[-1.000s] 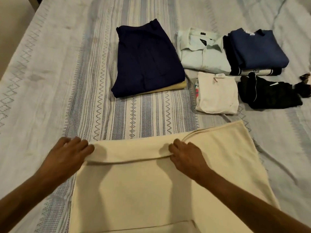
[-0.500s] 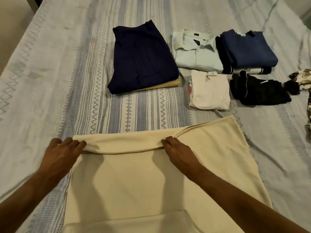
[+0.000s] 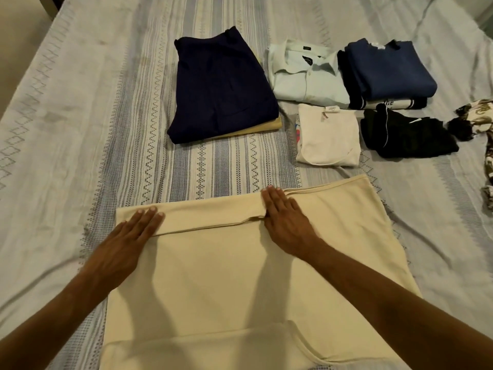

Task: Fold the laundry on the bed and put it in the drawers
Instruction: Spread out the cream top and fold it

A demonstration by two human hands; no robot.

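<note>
Cream cloth (image 3: 240,268) lies flat under both hands, its folded far edge beneath their straight, pressed-together fingers (image 3: 149,217).

Both your forearms reach forward from the bottom corners, converging slightly. Your left hand (image 3: 133,236) lies flat, palm down, fingers straight and together. Your right hand (image 3: 284,222) lies likewise flat, fingers extended and closed side by side.

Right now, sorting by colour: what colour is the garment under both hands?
Cream garment, head view.
</note>
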